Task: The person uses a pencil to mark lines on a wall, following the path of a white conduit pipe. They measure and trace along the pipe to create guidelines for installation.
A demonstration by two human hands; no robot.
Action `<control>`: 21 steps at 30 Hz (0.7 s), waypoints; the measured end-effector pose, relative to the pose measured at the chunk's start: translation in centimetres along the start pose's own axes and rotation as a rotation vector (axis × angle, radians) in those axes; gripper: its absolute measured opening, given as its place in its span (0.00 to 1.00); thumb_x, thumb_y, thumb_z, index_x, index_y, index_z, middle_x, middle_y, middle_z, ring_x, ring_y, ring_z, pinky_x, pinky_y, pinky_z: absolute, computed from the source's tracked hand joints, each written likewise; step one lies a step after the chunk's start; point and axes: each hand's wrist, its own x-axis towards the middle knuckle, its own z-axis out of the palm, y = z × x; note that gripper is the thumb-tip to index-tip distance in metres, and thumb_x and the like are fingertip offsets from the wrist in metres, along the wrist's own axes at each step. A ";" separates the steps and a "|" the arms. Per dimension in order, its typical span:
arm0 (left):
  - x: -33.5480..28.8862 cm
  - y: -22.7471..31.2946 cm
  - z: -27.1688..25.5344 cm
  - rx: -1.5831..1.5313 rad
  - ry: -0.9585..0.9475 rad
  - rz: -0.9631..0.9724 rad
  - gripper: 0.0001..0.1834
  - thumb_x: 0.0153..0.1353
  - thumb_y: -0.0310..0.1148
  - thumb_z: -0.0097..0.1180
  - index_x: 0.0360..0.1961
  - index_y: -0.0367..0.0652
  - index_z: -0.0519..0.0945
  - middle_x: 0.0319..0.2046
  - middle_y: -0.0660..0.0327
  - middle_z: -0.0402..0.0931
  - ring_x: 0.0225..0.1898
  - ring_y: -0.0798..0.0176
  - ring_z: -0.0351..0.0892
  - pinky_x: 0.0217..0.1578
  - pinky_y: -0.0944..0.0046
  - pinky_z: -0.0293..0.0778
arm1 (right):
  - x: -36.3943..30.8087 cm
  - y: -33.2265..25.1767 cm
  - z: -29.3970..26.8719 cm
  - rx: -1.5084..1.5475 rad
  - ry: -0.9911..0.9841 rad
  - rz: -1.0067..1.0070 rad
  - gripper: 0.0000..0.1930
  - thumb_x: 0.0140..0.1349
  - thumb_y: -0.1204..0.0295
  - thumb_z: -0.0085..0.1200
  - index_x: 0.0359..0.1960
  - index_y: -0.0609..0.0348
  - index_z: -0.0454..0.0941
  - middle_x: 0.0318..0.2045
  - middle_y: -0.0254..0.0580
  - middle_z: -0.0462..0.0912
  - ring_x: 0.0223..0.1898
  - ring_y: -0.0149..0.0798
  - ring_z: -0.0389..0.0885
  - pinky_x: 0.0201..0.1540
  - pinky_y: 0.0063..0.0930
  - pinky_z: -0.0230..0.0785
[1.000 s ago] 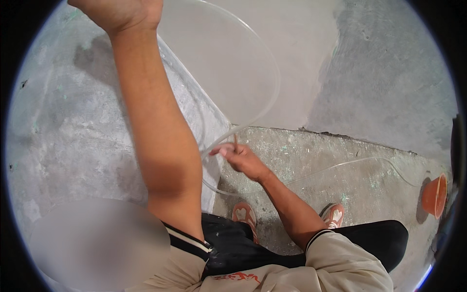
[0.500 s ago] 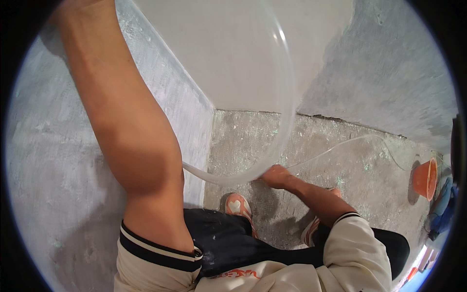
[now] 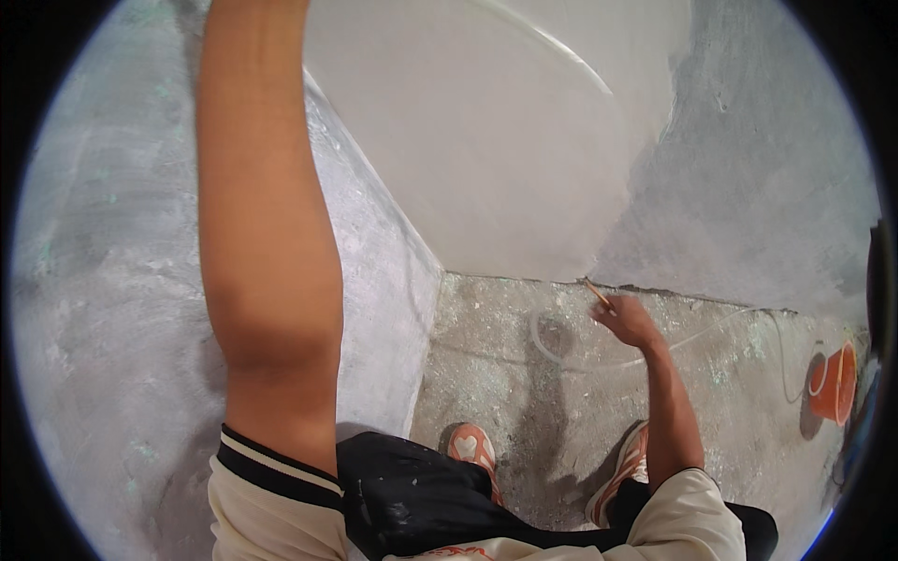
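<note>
My left arm (image 3: pixel 267 187) stretches up along the left wall, and its hand lies beyond the upper edge of the view. In my right hand (image 3: pixel 625 321) is a thin orange-brown stick that looks like a pencil (image 3: pixel 597 294), its tip pointing toward the wall corner. The fingers are closed round it and a little blurred. A clear plastic hose (image 3: pixel 543 344) hangs in a loop behind and beside this hand and runs off to the right. An upper stretch of it arcs in front of the far wall, faint and shiny.
An orange bucket (image 3: pixel 834 383) stands at the right, with the hose leading to it. Plastered grey-white walls (image 3: pixel 496 168) rise on the left and ahead. My shoes (image 3: pixel 472 449) rest on a rough, speckled concrete floor (image 3: pixel 468 393).
My right hand has let go of the hose, moved up and right, and now shows the pencil-like stick. The hose has shifted away from my left arm. The view has shifted slightly.
</note>
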 end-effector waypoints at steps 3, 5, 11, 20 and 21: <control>0.2 0.8 0.4 -0.040 0.118 0.114 0.35 0.77 0.67 0.28 0.24 0.50 0.67 0.19 0.72 0.56 0.18 0.75 0.53 0.15 0.75 0.50 | 0.8 -13.7 -1.4 0.941 0.196 -0.273 0.22 0.76 0.54 0.50 0.58 0.57 0.82 0.34 0.36 0.83 0.23 0.26 0.70 0.26 0.25 0.63; -0.1 -0.7 2.5 -0.071 0.175 0.195 0.36 0.75 0.69 0.29 0.23 0.50 0.66 0.18 0.72 0.56 0.18 0.75 0.53 0.15 0.75 0.50 | -1.3 -16.8 -3.6 1.294 0.210 -0.343 0.25 0.77 0.53 0.48 0.61 0.61 0.79 0.39 0.38 0.85 0.19 0.19 0.63 0.21 0.17 0.56; 0.4 0.3 1.5 0.079 0.254 0.352 0.37 0.71 0.74 0.33 0.23 0.52 0.64 0.18 0.73 0.56 0.18 0.76 0.55 0.17 0.74 0.52 | -3.7 -24.8 -4.7 1.375 0.268 -0.553 0.24 0.76 0.55 0.53 0.62 0.63 0.77 0.39 0.39 0.86 0.19 0.17 0.60 0.22 0.14 0.54; -2.3 -1.9 -3.0 0.102 0.368 0.628 0.33 0.75 0.66 0.39 0.30 0.47 0.70 0.25 0.66 0.64 0.30 0.68 0.65 0.36 0.67 0.65 | 2.5 -27.9 -2.4 1.372 0.269 -0.477 0.17 0.80 0.56 0.47 0.55 0.55 0.78 0.28 0.26 0.74 0.20 0.17 0.56 0.22 0.16 0.49; -2.8 -2.0 -3.2 0.124 0.384 0.659 0.32 0.76 0.65 0.40 0.32 0.45 0.72 0.27 0.65 0.65 0.31 0.67 0.65 0.38 0.65 0.65 | 3.0 -27.8 -2.4 1.367 0.282 -0.471 0.17 0.80 0.56 0.47 0.55 0.55 0.78 0.27 0.26 0.74 0.21 0.17 0.56 0.23 0.16 0.49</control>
